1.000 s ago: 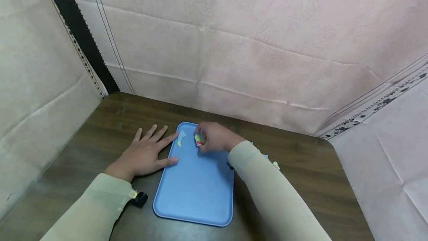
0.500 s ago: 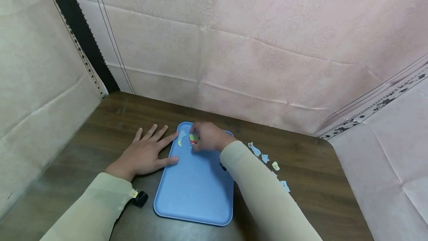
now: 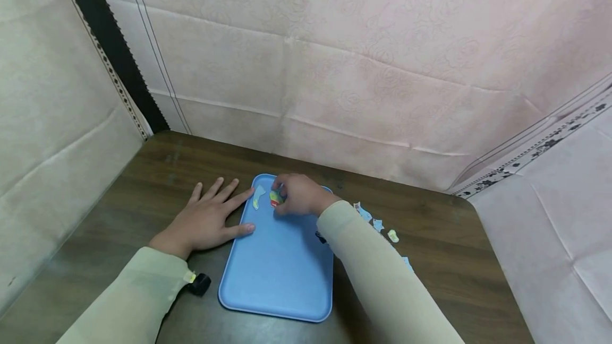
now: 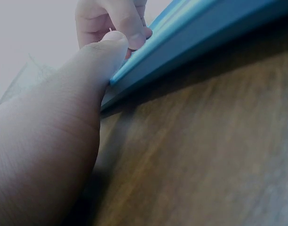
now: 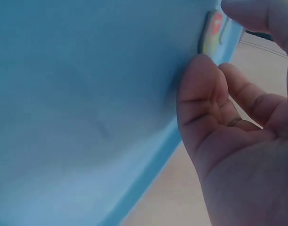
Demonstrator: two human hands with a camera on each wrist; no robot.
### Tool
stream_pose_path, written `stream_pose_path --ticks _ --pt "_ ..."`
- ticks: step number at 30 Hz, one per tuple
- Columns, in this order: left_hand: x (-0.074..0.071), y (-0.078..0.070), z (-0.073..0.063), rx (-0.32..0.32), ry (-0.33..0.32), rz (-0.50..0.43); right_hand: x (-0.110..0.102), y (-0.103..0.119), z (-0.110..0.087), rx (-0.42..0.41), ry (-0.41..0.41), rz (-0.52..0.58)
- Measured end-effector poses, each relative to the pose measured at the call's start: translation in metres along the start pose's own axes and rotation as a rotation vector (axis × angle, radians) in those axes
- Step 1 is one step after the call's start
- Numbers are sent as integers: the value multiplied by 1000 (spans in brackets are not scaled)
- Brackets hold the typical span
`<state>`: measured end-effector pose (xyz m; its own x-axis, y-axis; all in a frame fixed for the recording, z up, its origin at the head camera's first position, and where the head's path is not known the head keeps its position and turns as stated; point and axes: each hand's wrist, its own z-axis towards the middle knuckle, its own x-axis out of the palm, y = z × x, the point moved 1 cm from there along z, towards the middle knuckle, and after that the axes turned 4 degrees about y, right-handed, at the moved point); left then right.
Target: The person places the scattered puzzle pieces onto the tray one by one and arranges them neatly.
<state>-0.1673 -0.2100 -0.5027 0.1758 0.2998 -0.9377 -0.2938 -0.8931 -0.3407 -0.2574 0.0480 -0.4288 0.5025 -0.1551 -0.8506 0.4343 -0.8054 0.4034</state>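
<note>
A blue tray (image 3: 277, 280) lies on the table. Near its far left corner is a light blue and yellow puzzle piece (image 3: 257, 197). Just right of that, my right hand (image 3: 303, 194) holds a red, yellow and green puzzle piece (image 3: 274, 199) between thumb and fingers, low over the tray. In the right wrist view the thumb and fingertips are at opposite ends of this puzzle piece (image 5: 212, 33). My left hand (image 3: 207, 222) is spread flat at the tray's left side, its index fingertip and thumb over the rim. The left wrist view shows its thumb (image 4: 113, 49) at the tray edge.
Several loose puzzle pieces, among them a yellow piece (image 3: 393, 236) and a blue piece (image 3: 378, 225), lie on the wooden table (image 3: 444, 259) right of the tray, partly behind the right sleeve (image 3: 382, 275). Pale cloth (image 3: 334, 68) hangs around the table.
My right hand has shifted slightly left with the red, yellow and green puzzle piece, closer to the blue and yellow one. More pieces show beside the right sleeve. The left hand has stayed put.
</note>
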Motion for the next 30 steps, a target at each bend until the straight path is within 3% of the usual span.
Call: stream_pose_path --ticks 7,15,24,30 --pt "0 -1 0 -8 8 -4 -23 -12 -19 -19 -82 21" --pt "-2 -2 -1 -4 3 -11 -53 -48 -45 -8 -138 76" --pt "-3 -3 -2 -3 5 -19 -62 -88 -70 66 -144 79" --pt "-2 -4 -1 4 -5 -21 -62 -105 -86 116 -101 78"
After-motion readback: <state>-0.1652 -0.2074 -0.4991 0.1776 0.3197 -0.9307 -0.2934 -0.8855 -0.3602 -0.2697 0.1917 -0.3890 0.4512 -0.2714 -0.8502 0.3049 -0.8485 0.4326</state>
